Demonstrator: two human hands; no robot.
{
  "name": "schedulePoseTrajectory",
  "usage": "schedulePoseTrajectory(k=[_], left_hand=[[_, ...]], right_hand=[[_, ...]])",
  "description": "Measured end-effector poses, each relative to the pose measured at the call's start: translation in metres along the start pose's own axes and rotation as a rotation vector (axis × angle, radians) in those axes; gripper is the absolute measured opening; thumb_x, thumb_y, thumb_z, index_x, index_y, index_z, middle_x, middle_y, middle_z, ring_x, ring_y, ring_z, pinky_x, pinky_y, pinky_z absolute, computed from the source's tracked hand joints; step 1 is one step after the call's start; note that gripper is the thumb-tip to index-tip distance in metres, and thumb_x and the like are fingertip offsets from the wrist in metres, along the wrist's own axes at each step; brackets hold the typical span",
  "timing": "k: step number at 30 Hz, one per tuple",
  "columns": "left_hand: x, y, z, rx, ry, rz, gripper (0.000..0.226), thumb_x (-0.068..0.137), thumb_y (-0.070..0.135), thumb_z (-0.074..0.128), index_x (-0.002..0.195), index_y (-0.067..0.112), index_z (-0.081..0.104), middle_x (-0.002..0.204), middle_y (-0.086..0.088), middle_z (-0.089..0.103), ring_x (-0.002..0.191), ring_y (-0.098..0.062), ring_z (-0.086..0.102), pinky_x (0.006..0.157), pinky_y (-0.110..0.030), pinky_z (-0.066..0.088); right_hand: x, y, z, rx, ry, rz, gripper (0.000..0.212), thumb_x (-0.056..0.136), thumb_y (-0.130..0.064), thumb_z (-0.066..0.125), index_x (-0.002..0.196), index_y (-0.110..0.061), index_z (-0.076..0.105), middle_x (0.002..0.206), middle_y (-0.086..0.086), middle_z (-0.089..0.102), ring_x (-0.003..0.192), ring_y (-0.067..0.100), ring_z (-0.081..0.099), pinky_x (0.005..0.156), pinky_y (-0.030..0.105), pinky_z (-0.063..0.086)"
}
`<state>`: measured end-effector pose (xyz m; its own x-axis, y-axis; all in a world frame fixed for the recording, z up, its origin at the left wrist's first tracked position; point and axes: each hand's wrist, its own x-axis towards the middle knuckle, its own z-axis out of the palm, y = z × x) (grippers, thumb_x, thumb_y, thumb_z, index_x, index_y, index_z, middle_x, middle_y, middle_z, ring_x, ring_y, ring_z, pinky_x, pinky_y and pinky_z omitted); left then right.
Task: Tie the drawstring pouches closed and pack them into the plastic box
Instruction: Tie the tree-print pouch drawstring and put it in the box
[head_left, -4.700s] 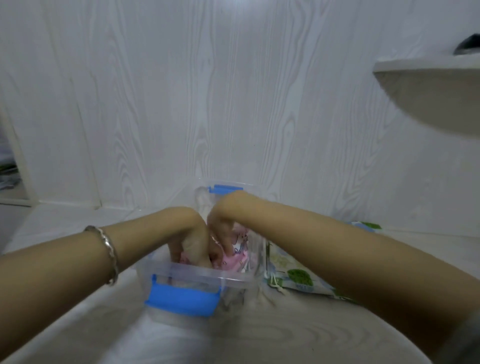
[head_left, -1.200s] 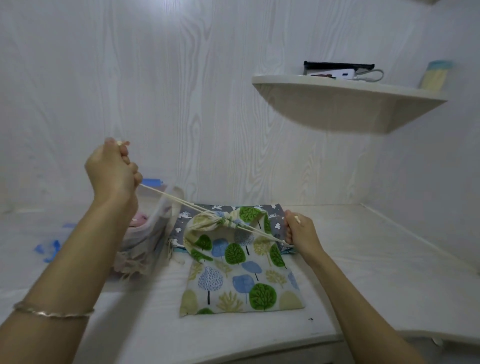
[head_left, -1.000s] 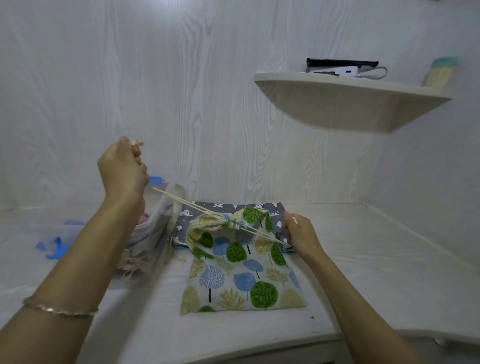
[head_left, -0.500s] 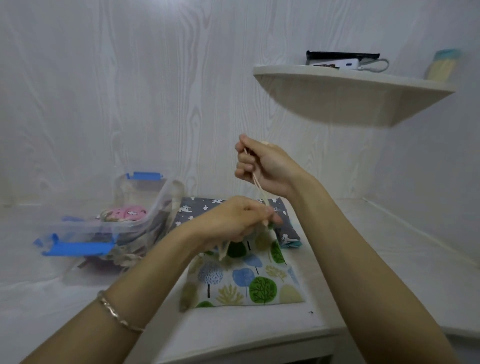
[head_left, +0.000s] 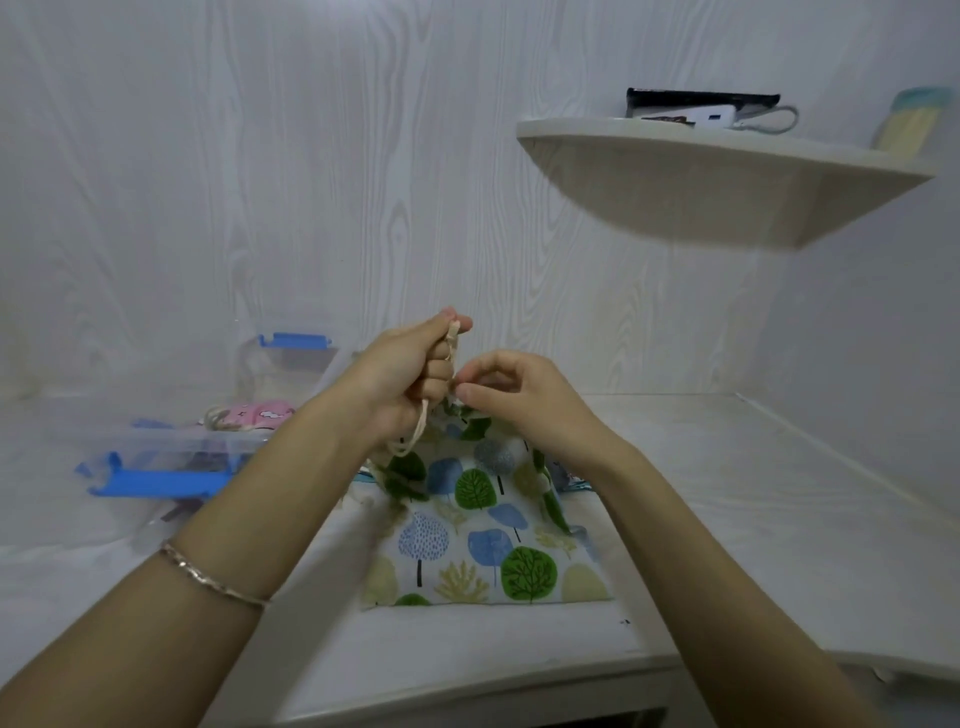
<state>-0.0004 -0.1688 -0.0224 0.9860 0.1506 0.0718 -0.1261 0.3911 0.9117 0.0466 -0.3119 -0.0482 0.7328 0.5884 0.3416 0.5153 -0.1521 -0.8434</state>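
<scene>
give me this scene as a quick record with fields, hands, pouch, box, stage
tree-print pouch: on the table, mouth cinched, outside the box
left hand: grips the drawstring above the pouch mouth
right hand: pinches the drawstring at the gathered mouth
plastic box: left of that pouch, pink pouch inside
stage: tying, not yet packed

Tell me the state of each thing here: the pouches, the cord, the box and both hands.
Tree-print cloth drawstring pouch, mouth gathered shut, top lifted, bottom flat on the surface.
Cream drawstring cord, gripped in the left hand, a loop hanging below it.
Clear plastic box with blue latches, open, no lid on.
Pink cloth pouch, lying in the box.
Right hand, pinches the tree-print pouch's gathered mouth.
</scene>
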Motion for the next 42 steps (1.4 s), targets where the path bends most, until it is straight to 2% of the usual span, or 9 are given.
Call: schedulePoseTrajectory(k=[4, 11, 19, 23, 27, 34, 36, 39, 42], left_hand=[[-0.003, 0.002, -0.001, 0.040, -0.051, -0.007, 0.020, 0.098, 0.026, 0.048, 0.091, 0.013, 0.061, 0.049, 0.009, 0.033, 0.041, -0.002, 0.024, 0.035, -0.013, 0.016], [-0.002, 0.006, -0.012, 0.048, 0.044, -0.016, 0.021, 0.098, 0.026, 0.049, 0.091, 0.012, 0.063, 0.048, 0.010, 0.032, 0.037, -0.001, 0.024, 0.033, -0.012, 0.018], [-0.007, 0.026, -0.054, 0.494, 0.229, -0.006, 0.025, 0.095, 0.015, 0.052, 0.110, 0.001, 0.066, 0.042, 0.011, 0.028, 0.030, -0.002, 0.021, 0.029, -0.011, 0.014], [-0.020, 0.048, -0.058, 0.327, 0.182, 0.108, 0.024, 0.099, 0.016, 0.045, 0.112, 0.006, 0.063, 0.053, 0.009, 0.028, 0.036, -0.001, 0.023, 0.031, -0.012, 0.017], [-0.020, 0.047, -0.012, 0.046, -0.106, 0.005, 0.025, 0.098, 0.022, 0.041, 0.108, 0.008, 0.060, 0.061, 0.008, 0.015, 0.047, -0.004, 0.011, 0.039, -0.013, 0.009], [0.023, 0.023, 0.050, -0.257, -0.212, -0.129, 0.017, 0.095, 0.006, 0.041, 0.102, 0.003, 0.056, 0.058, 0.000, 0.037, 0.048, -0.006, 0.028, 0.045, -0.014, 0.027], [0.031, 0.016, 0.048, -0.007, -0.210, -0.155, 0.020, 0.098, 0.025, 0.047, 0.103, 0.007, 0.054, 0.079, -0.005, 0.047, 0.065, -0.013, 0.050, 0.063, -0.021, 0.044], [0.030, -0.005, 0.030, 0.974, -0.043, -0.031, 0.057, 0.095, 0.054, 0.039, 0.136, 0.013, 0.038, 0.113, -0.004, 0.048, 0.097, -0.024, 0.059, 0.090, -0.039, 0.047], [0.006, -0.021, 0.008, 1.060, -0.091, 0.174, 0.037, 0.101, 0.038, 0.036, 0.095, 0.009, 0.058, 0.075, -0.001, 0.054, 0.065, -0.013, 0.049, 0.069, -0.027, 0.046]], right_hand=[[0.006, 0.001, 0.006, -0.055, 0.025, -0.036, 0.019, 0.090, -0.015, 0.066, 0.109, -0.011, 0.068, 0.100, 0.008, 0.073, 0.092, 0.016, 0.068, 0.087, 0.033, 0.056], [0.003, 0.002, 0.009, 0.331, -0.046, 0.017, 0.019, 0.092, -0.009, 0.062, 0.109, -0.002, 0.065, 0.094, 0.013, 0.073, 0.087, 0.020, 0.068, 0.087, 0.034, 0.055], [0.004, 0.028, -0.006, 0.233, 0.264, 0.148, 0.025, 0.094, -0.015, 0.058, 0.070, -0.018, 0.062, 0.061, -0.002, 0.054, 0.059, 0.014, 0.045, 0.064, 0.031, 0.038], [-0.008, 0.033, -0.009, 0.024, 0.213, 0.146, 0.018, 0.095, -0.019, 0.058, 0.079, -0.019, 0.067, 0.061, -0.009, 0.057, 0.061, 0.011, 0.049, 0.063, 0.028, 0.041], [-0.020, 0.012, 0.008, -0.030, -0.020, 0.065, 0.022, 0.097, -0.014, 0.053, 0.098, -0.021, 0.074, 0.054, -0.009, 0.044, 0.051, 0.007, 0.033, 0.048, 0.019, 0.026], [-0.040, -0.007, 0.026, 0.161, -0.208, 0.033, 0.023, 0.097, -0.016, 0.055, 0.099, -0.002, 0.072, 0.102, 0.019, 0.071, 0.088, 0.023, 0.069, 0.082, 0.033, 0.053], [-0.038, 0.002, 0.028, 0.216, -0.089, 0.040, 0.026, 0.099, -0.022, 0.053, 0.089, -0.009, 0.074, 0.077, 0.015, 0.058, 0.069, 0.025, 0.055, 0.073, 0.032, 0.044], [-0.035, 0.014, 0.019, 0.344, 0.018, 0.063, 0.029, 0.099, -0.025, 0.051, 0.083, -0.011, 0.071, 0.059, 0.004, 0.037, 0.060, 0.022, 0.032, 0.066, 0.034, 0.030], [-0.035, 0.019, 0.010, 0.422, 0.065, 0.079, 0.030, 0.101, -0.021, 0.047, 0.082, -0.009, 0.067, 0.057, -0.001, 0.035, 0.057, 0.014, 0.030, 0.059, 0.028, 0.027]])
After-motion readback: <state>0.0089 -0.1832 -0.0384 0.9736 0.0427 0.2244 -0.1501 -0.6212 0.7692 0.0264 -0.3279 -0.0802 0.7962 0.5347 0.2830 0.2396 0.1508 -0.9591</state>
